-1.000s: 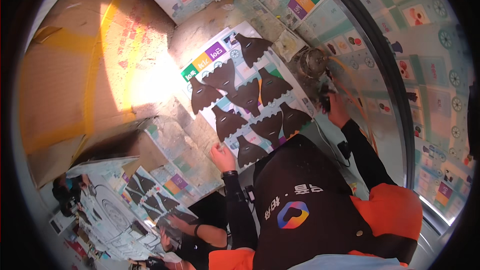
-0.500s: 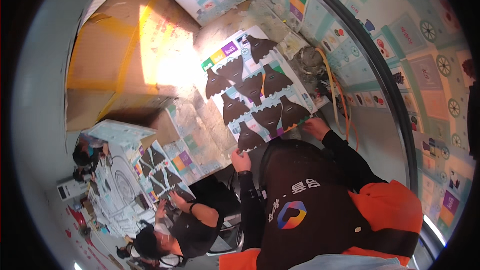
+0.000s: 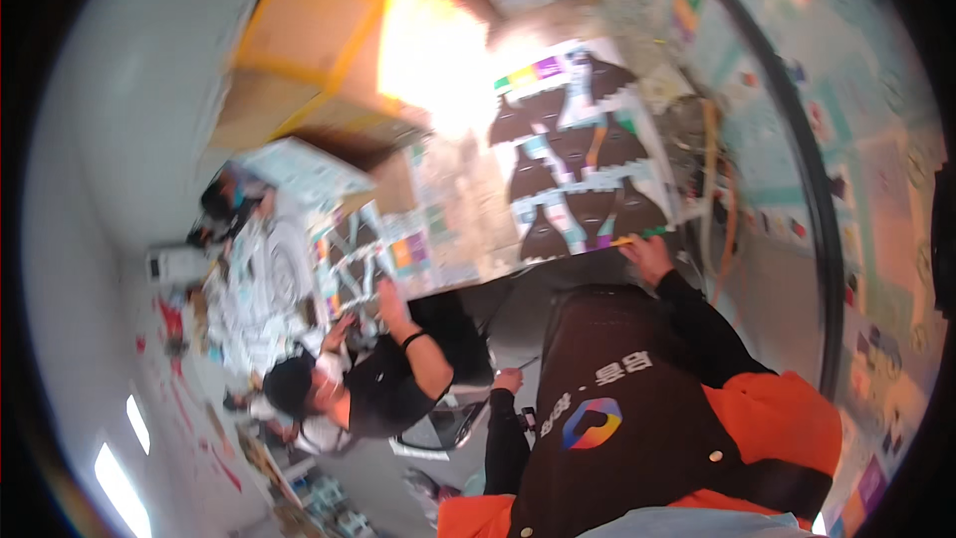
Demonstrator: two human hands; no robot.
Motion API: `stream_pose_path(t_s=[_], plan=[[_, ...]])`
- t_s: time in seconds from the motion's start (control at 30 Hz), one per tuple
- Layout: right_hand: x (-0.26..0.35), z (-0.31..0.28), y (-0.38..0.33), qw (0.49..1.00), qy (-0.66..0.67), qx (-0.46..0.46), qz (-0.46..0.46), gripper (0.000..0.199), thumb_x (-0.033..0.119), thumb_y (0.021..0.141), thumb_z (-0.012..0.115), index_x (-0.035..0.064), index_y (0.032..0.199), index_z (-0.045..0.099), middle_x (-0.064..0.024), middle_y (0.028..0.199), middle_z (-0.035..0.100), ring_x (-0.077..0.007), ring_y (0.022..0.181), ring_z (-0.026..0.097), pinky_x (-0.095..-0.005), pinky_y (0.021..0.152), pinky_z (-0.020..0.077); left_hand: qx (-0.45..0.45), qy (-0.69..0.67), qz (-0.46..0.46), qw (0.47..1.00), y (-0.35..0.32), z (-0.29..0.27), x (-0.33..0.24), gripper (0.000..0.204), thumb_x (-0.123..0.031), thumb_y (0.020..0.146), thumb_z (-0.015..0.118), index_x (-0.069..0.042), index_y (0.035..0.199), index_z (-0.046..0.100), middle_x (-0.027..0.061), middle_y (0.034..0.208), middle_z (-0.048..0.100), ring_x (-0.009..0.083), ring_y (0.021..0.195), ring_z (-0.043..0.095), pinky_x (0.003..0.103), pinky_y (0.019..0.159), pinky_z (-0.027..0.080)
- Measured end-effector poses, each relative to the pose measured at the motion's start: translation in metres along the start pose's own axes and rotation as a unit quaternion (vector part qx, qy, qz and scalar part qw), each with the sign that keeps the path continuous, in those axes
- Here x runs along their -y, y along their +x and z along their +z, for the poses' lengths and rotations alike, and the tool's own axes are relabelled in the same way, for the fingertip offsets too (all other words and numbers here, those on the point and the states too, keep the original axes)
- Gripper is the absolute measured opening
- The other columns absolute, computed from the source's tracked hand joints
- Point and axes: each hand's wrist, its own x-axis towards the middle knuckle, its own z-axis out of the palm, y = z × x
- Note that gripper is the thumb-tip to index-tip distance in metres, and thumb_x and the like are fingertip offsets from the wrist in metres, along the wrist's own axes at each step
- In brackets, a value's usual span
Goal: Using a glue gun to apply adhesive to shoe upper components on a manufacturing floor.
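Dark brown card cut-outs, flared at one end with scalloped edges, lie in rows on a printed colourful sheet on the bench ahead. At the sheet's near right corner is my right hand, its fingers stretched out and touching the edge by a green and yellow strip. My left hand is away from the bench, low beside my apron. It looks curled, with nothing visible in it, though motion blurs the picture.
A large taped cardboard box stands at the far left of the bench. To the left a co-worker in black handles similar brown pieces. Hoses hang at the right beside a dark curved frame bar.
My left hand has left the sheet's near left corner and dropped back toward my body. My right hand stays at the near right corner. The whole view has shifted, moving the bench rightward.
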Motion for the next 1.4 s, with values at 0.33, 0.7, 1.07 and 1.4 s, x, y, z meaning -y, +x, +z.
stream_pose_path(t_s=[0.33,0.7,1.07,1.4], plan=[[-0.015,-0.017,-0.004,0.993,-0.074,-0.044,-0.086,0.014,0.009,0.100,0.058,-0.0039,0.107,0.056,-0.0158,0.102,0.069,-0.0243,0.088,0.073,-0.0270,0.071,0.0612,-0.046,-0.194,-0.186,0.962,-0.038,0.029,-0.039,0.037,-0.038,0.088,0.060,-0.009,0.110,0.070,0.0106,0.087,0.074,0.0242,0.081,0.073,0.038,0.080,0.056],[-0.010,0.008,-0.014,0.984,-0.119,-0.047,-0.124,0.009,0.005,0.095,0.063,-0.0031,0.097,0.059,-0.0106,0.092,0.068,-0.0183,0.080,0.070,-0.0238,0.067,0.0583,-0.105,-0.243,-0.111,0.958,-0.055,0.031,0.017,0.034,-0.024,0.092,0.057,0.003,0.112,0.064,0.0117,0.091,0.071,0.0196,0.077,0.069,0.034,0.071,0.057],[0.013,-0.119,0.071,0.655,-0.611,0.020,-0.444,0.030,0.020,0.104,0.054,-0.0058,0.109,0.069,-0.0179,0.088,0.070,-0.0185,0.084,0.067,-0.0379,0.074,0.0534,-0.067,-0.082,-0.041,0.994,-0.060,0.097,0.042,0.021,-0.023,0.082,0.065,-0.003,0.087,0.069,0.0128,0.079,0.070,0.0306,0.071,0.069,0.043,0.067,0.055],[0.007,-0.111,0.052,0.894,-0.399,0.025,-0.205,0.030,0.014,0.101,0.060,-0.0159,0.097,0.060,-0.0184,0.105,0.067,-0.0209,0.096,0.067,-0.0264,0.087,0.0562,-0.103,-0.267,-0.198,0.937,-0.076,0.086,0.008,0.033,-0.033,0.089,0.061,-0.005,0.102,0.071,0.0103,0.078,0.072,0.0219,0.065,0.069,0.038,0.067,0.056]])
